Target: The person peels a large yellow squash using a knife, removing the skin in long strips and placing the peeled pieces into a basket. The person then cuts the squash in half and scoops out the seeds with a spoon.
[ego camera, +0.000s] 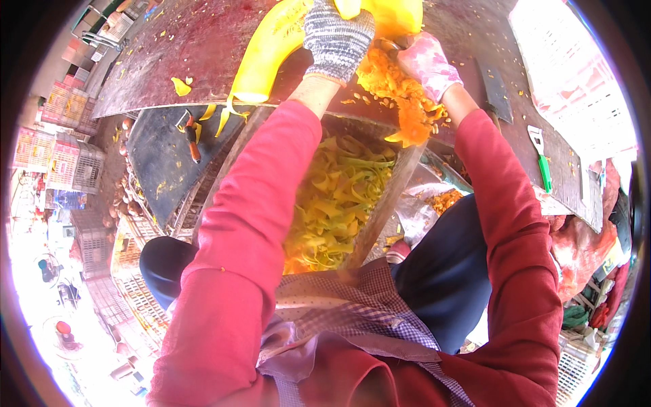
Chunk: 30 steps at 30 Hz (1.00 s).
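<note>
My left hand [339,43], in a grey-and-white knitted glove, grips a peeled yellow squash [272,46] at the table's near edge. Its long curved neck points toward me, with a flat cut end. To the right of that glove is a wide squash part [395,18] with orange flesh; whether it joins the neck is hidden. A pink patterned glove covers my right hand [428,66], which is closed around a metal tool [387,45], apparently a spoon, partly hidden against the squash. Stringy orange pulp [394,84] with seeds lies below that hand, hanging over the edge.
Peelings [346,193] fill a container between my knees. A peeler [192,137] rests on a dark board [163,152] at left. On the table's right are a wide-bladed knife [493,89] and a green-handled peeler [541,157]. Plastic crates [76,157] stand at left.
</note>
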Each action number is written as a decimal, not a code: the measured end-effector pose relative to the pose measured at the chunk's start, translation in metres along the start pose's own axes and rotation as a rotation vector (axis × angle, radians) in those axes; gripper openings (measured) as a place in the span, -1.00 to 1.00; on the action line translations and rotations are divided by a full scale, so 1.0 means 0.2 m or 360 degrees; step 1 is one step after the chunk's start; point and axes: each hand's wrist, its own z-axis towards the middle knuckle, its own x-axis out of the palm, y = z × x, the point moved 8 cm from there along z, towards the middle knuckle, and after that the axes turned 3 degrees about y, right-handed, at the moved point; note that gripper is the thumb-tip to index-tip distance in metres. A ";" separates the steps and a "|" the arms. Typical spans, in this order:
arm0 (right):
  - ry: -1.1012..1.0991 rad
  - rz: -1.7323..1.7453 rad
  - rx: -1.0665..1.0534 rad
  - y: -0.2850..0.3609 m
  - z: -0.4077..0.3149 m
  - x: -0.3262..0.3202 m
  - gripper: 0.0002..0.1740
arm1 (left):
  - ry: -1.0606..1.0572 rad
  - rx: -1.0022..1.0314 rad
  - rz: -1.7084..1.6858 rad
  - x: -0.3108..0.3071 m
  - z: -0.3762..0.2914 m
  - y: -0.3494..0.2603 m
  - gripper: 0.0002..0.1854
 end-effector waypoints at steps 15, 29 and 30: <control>-0.0001 -0.0293 0.0113 0.14 -0.09 0.00 -0.77 | -0.0497 0.0234 0.1392 -0.17 -0.05 -0.04 -0.67; 0.0139 0.0179 -0.0077 0.00 -0.07 -0.12 -0.61 | -0.0245 0.0978 0.1095 -0.04 -0.09 -0.16 -0.81; 0.0040 0.0110 -0.0132 0.02 -0.06 -0.14 -0.64 | -0.0407 0.1007 0.1990 0.02 -0.14 -0.10 -0.85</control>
